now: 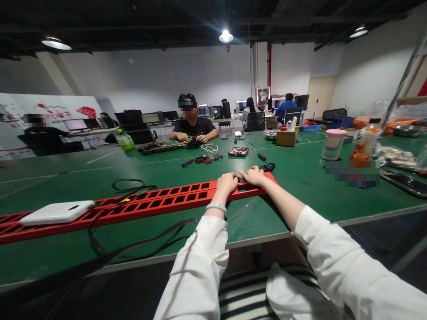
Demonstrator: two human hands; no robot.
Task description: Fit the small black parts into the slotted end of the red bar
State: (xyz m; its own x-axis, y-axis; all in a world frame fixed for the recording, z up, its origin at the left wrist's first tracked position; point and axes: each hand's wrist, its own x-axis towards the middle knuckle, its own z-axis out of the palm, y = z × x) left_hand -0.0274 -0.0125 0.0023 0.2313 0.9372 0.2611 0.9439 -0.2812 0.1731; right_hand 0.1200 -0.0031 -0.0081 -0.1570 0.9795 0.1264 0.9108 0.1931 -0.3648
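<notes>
A long red slotted metal frame lies across the green table in front of me. At its right end my left hand is closed, fingers curled inward at the frame's upper side. My right hand is beside it, its fingers bent round a small dark part between the two hands. What my left fingertips grip is hidden. A black piece sits at the frame's right end, just past my right hand.
A white flat box with black cables rests on the frame's left part. Across the table a person handles coloured wires. Small dark parts and a patterned box lie beyond the frame. A pink-lidded cup and bottle stand right.
</notes>
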